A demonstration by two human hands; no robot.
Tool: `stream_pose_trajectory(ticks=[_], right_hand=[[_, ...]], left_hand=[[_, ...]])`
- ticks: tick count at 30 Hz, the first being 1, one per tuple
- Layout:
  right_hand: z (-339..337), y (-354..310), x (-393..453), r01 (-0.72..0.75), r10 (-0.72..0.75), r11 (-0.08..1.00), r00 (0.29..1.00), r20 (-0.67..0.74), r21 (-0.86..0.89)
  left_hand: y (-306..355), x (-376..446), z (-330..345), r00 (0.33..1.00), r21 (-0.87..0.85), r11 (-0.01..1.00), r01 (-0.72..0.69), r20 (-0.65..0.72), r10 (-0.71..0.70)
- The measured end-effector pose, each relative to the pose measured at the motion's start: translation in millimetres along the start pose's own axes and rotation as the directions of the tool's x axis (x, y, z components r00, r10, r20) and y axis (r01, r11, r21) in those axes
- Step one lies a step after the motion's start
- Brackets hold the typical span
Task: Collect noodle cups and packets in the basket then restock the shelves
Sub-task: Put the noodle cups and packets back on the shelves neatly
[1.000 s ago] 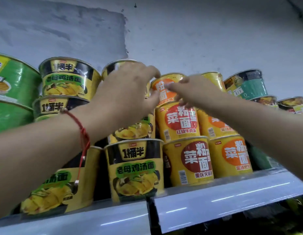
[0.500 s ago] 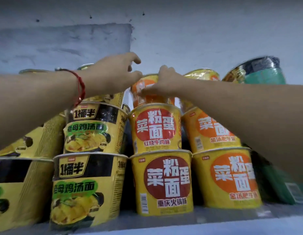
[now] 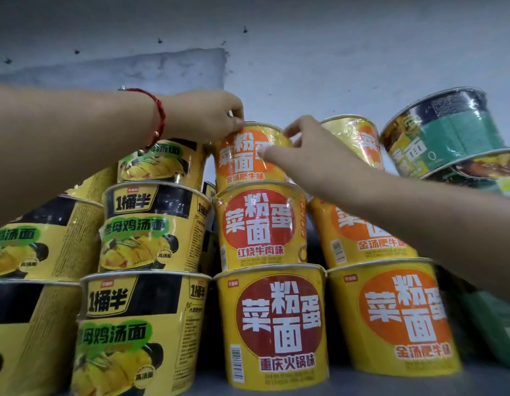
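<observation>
Fingertips (image 3: 239, 124) of both hands touch top orange cup (image 3: 248, 158).

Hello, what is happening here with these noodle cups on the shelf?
A person is stocking a shelf of noodle cups. Both hands are on the top orange-label cup of the middle stack: the left hand pinches its rim, and the right hand touches its other side. It sits on a red-label cup. Black-and-yellow cups are stacked on the left, green cups on the right.

L hand (image 3: 203, 115) + R hand (image 3: 310, 144) on top orange cup (image 3: 246, 160) | 3-high stack
</observation>
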State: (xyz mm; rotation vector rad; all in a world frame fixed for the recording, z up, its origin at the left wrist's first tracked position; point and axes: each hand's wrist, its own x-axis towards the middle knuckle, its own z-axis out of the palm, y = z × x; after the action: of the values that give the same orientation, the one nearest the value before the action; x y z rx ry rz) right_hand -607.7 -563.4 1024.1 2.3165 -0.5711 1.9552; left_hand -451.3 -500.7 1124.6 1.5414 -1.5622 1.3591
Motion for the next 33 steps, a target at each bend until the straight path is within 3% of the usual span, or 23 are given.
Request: stream_pose_trajectory(ticks=[2, 7, 13, 29, 33], right_hand=[[9, 4, -25, -0.076, 0.075, 0.997, 0.996, 0.056, 0.027], [41, 14, -58, -0.267, 0.280, 0.959, 0.942, 0.186, -0.093], [52, 20, -63, -0.263, 0.268, 0.963, 0.948, 0.169, -0.052], [37, 29, -75, -0.242, 0.243, 0.970, 0.949, 0.202, -0.028], [29, 18, -94, -0.277, 0.281, 0.959, 0.908, 0.311, -0.057]], left_hand=[[0, 1, 2, 0.999, -0.034, 0.999, -0.015, -0.042, 0.014], [8, 3, 6, 0.995, -0.052, 0.998, -0.048, -0.092, 0.043], [8, -1, 6, 0.994, -0.052, 0.998, -0.038, 0.099, 0.043], [6, -3, 13, 0.995, -0.102, 0.994, -0.049, 0.086, 0.058], [4, -6, 15, 0.991, -0.149, 0.987, -0.061, 0.110, 0.078]])
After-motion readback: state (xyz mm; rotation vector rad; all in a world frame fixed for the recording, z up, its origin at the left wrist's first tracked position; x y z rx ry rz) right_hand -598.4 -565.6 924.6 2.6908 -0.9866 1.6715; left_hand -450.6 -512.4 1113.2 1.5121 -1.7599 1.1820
